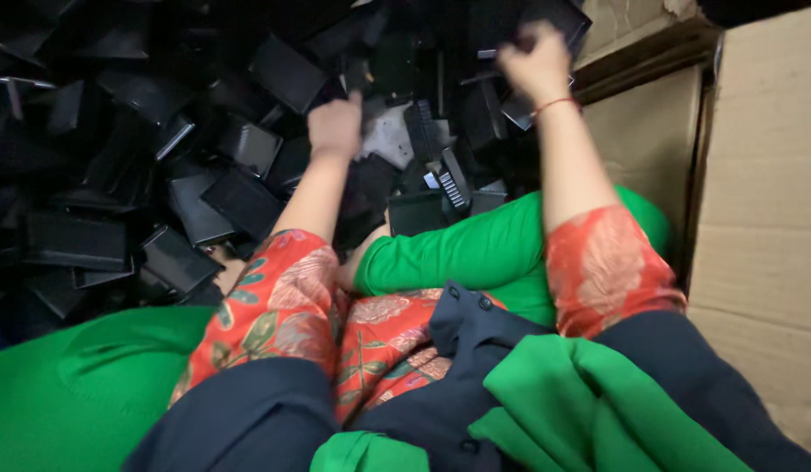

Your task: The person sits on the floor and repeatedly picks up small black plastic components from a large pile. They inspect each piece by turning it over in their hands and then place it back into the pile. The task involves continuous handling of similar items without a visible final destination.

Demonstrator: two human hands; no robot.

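Left hand (335,125) fisted | right hand (536,63) on black parts (248,144) | axis unclear

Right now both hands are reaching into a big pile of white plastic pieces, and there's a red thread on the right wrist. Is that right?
Not quite: the pieces are black, not white. The head view shows the left hand and the right hand both reaching into a big pile of black plastic pieces, and the red thread is indeed on the right wrist.
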